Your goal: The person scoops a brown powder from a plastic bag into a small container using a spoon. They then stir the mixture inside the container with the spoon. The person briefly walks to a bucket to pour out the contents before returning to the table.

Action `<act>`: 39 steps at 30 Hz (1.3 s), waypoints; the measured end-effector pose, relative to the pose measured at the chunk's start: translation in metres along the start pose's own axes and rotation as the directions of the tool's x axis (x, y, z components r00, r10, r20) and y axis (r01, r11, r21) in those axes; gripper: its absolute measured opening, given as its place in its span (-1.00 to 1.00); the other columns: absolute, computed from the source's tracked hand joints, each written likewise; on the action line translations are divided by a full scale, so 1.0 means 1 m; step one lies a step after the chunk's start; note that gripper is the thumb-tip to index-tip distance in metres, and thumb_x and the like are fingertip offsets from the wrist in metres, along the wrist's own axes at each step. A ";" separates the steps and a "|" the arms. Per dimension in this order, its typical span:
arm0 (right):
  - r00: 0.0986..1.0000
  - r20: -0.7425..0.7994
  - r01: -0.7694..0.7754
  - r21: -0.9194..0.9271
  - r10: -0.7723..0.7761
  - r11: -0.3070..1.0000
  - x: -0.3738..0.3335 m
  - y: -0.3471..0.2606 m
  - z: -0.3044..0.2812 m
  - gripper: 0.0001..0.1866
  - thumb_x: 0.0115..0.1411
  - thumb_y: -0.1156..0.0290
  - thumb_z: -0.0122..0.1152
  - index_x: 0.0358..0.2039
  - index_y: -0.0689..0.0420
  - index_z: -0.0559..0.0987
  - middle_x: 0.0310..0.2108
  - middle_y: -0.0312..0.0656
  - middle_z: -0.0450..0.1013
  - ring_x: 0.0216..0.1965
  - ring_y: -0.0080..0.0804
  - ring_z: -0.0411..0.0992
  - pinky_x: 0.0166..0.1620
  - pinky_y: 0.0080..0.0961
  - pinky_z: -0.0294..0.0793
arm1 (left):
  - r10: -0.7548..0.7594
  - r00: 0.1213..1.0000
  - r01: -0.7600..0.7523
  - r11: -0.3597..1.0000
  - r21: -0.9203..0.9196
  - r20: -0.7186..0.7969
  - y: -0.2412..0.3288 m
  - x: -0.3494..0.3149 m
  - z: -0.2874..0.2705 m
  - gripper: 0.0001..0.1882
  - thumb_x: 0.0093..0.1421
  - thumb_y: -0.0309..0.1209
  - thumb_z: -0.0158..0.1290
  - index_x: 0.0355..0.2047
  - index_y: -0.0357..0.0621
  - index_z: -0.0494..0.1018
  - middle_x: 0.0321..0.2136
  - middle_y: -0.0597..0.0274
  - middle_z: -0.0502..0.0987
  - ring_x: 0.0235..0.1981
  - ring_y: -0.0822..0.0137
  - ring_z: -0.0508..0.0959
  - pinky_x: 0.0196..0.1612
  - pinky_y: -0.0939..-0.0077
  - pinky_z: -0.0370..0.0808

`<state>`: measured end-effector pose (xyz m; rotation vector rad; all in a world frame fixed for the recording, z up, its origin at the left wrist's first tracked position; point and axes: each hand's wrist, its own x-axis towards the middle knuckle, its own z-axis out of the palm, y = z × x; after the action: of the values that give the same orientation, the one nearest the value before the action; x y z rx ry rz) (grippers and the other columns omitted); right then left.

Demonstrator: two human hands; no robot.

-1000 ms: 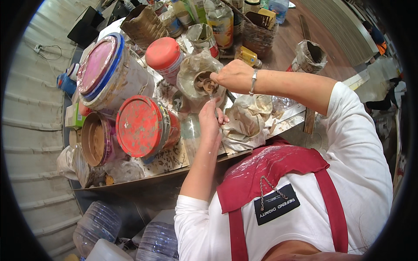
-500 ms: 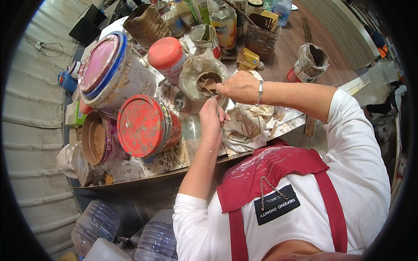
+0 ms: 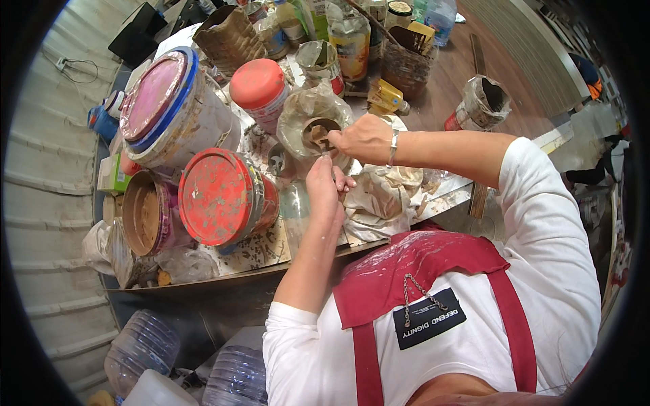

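My right hand reaches over a round pot lined with a crumpled plastic bag, fingers pinched on a small dark tool at the pot's mouth. Brown paste lies inside the pot. My left hand sits just below the right one, over the tabletop, fingers curled around something small and thin that I cannot make out. A silver bracelet is on my right wrist. Crumpled, stained plastic lies under both hands.
Left of my hands lie a tipped bucket with a red lid, a large white bucket with a pink and blue lid, a red-capped jar and an open tub of brown paste. Jars, a basket and bottles crowd the back. Plastic bottles lie below the table edge.
My right hand has slid a little down and toward me at the pot's mouth. My left hand has stayed just beneath it.
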<state>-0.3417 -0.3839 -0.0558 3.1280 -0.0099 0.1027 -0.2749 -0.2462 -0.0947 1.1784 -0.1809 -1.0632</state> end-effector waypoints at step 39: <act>0.997 -0.047 -0.049 0.130 0.056 0.990 0.009 0.003 0.001 -0.84 0.02 0.39 0.03 -0.40 0.19 0.38 -0.70 -0.06 0.39 -0.65 -0.10 0.41 -0.58 -0.26 0.34 | -0.034 0.999 0.029 0.989 -0.143 -0.037 0.011 -0.007 0.000 -0.68 0.31 -0.32 -0.29 -0.12 -0.31 0.31 -0.83 0.40 0.17 -0.73 0.45 0.34 -0.59 0.64 0.27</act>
<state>-0.3329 -0.3868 -0.0558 3.2538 -0.0883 0.1913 -0.2726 -0.2411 -0.0829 1.0751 -0.0540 -1.0620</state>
